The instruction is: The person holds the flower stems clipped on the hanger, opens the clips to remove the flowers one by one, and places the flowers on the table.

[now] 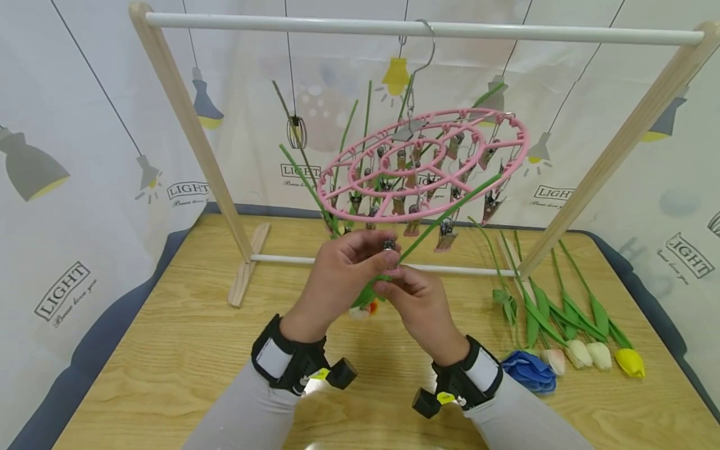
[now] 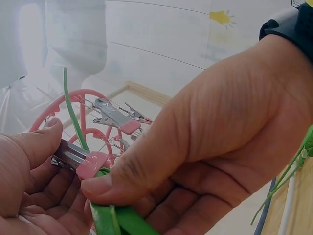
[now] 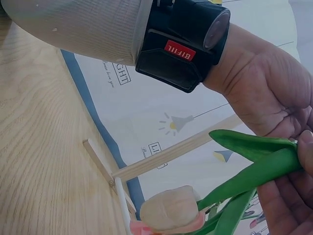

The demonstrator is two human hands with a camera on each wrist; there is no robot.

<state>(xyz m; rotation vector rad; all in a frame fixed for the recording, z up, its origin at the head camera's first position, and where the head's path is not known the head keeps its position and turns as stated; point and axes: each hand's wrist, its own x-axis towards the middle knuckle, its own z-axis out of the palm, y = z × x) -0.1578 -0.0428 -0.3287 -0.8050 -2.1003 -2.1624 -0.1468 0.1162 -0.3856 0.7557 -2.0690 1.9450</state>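
Note:
My left hand [image 1: 343, 275] pinches the metal end of a clothespin clip [image 2: 73, 154] with pink tips, just below the near rim of a round pink clip hanger [image 1: 343, 215]. Close beneath it, my right hand [image 1: 424, 306] pinches the green stem and leaves [image 3: 264, 178] of an artificial tulip at the clip's pink tips. The thin stem [image 1: 450, 212] slants up to the right across the hanger. The tulip's pale head [image 3: 171, 208] hangs downward, partly hidden by the hands in the head view. Whether the clip's tips grip the stem is unclear.
The hanger hooks over a white bar [image 1: 281, 24] on a wooden stand [image 1: 191, 131]. More green stems [image 1: 345, 134] rise at the hanger's left. On the table's right lie a blue flower [image 1: 530, 371], pale tulips [image 1: 578, 354] and a yellow tulip [image 1: 630, 362]. Several metal clips [image 1: 446, 234] dangle.

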